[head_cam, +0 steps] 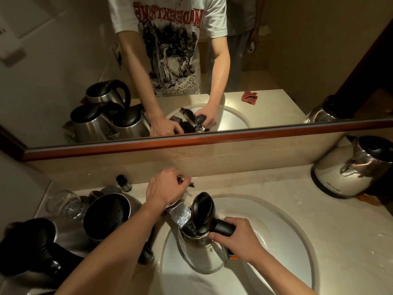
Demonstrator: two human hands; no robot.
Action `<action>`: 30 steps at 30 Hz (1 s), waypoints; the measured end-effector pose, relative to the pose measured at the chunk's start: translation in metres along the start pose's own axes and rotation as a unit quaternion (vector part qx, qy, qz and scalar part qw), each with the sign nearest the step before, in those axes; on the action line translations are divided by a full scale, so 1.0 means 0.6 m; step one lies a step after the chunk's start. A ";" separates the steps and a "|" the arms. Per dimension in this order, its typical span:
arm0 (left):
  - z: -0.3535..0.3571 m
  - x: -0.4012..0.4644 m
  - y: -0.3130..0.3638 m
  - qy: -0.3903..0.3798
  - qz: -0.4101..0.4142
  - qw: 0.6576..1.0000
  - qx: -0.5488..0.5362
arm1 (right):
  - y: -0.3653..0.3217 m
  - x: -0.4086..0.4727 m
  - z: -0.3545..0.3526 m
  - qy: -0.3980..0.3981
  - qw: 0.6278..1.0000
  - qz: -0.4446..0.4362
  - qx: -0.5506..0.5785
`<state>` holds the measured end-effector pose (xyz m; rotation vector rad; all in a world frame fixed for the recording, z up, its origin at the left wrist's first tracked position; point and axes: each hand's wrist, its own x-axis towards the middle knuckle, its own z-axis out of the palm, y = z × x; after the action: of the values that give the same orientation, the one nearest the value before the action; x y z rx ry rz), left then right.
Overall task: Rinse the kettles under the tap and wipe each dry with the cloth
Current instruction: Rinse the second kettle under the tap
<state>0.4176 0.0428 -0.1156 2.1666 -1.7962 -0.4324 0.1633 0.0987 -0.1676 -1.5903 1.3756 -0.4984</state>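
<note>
Our right grip (235,238) clamps the kettle (204,252) handle, lid up, in the sink (297,241) under the tap (178,216) | left grip (168,186) curls on the tap lever | three kettles (106,216) and a glass (63,202) crowd the desk (276,188) left | another kettle (348,173) far right.

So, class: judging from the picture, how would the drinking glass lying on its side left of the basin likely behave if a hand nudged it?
The drinking glass lies on its side on the counter, so a nudge would probably make it roll. It is clear glass, likely fragile if knocked against the kettles beside it. Splashes near the basin hint that it may be slippery.
</note>
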 end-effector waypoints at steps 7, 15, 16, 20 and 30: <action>0.001 0.000 -0.001 -0.001 0.001 1.000 0.000 | -0.002 0.000 0.002 -0.002 1.000 -0.001 -0.008; 0.000 0.000 0.000 -0.002 0.000 1.000 0.002 | 0.001 -0.002 0.001 0.002 1.000 0.000 -0.003; 0.000 0.001 0.000 -0.003 -0.001 1.000 0.003 | 0.002 -0.002 0.000 0.002 1.000 -0.001 -0.003; -0.001 0.000 0.000 -0.010 -0.001 1.000 0.001 | 0.002 -0.003 0.001 0.003 1.000 -0.004 -0.005; -0.005 -0.002 0.002 -0.008 0.005 1.000 0.001 | 0.007 0.001 0.001 0.004 1.000 -0.005 -0.007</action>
<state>0.4175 0.0438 -0.1126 2.1603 -1.8163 -0.4470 0.1618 0.0987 -0.1714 -1.6092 1.3807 -0.5013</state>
